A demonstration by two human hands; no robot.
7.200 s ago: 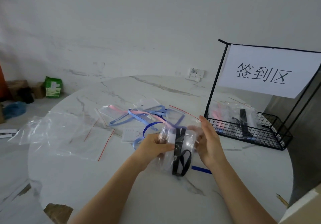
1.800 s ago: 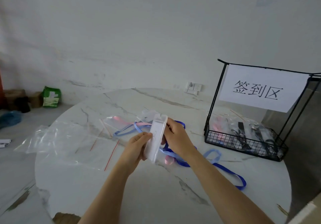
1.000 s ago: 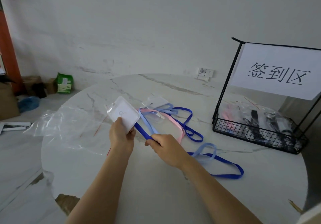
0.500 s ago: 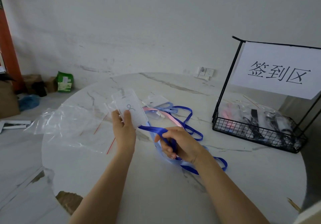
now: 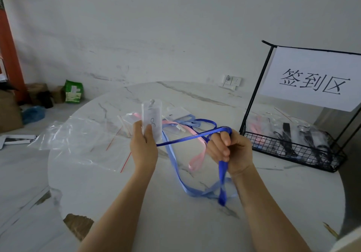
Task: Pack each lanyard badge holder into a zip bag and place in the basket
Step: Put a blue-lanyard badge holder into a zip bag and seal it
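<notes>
The table [image 5: 117, 203] is white marble with thin grey veins, and the zip bags [image 5: 78, 140] are clear with red seal lines. One lanyard is pink [image 5: 197, 158], one pale blue [image 5: 175, 165] and one dark blue [image 5: 222, 175], while the holder [image 5: 154, 113] is clear over a white card with a dark looped mark. The basket [image 5: 293, 150] is black wire, its sign [image 5: 312, 60] white with black characters, the wall [image 5: 175, 27] off-white and scuffed grey, and the packet [image 5: 73, 91] green.

The basket [image 5: 293, 151] stands at the table's [image 5: 175, 230] right edge, packed bags [image 5: 304, 134] in it. Zip bags [image 5: 78, 140] lie across the left edge, loose lanyards [image 5: 173, 161] between. Above the middle, the left hand [image 5: 143, 150] holds 1 badge holder [image 5: 152, 119]; to its right, the right hand [image 5: 230, 150] grips its lanyard [image 5: 185, 138].
</notes>
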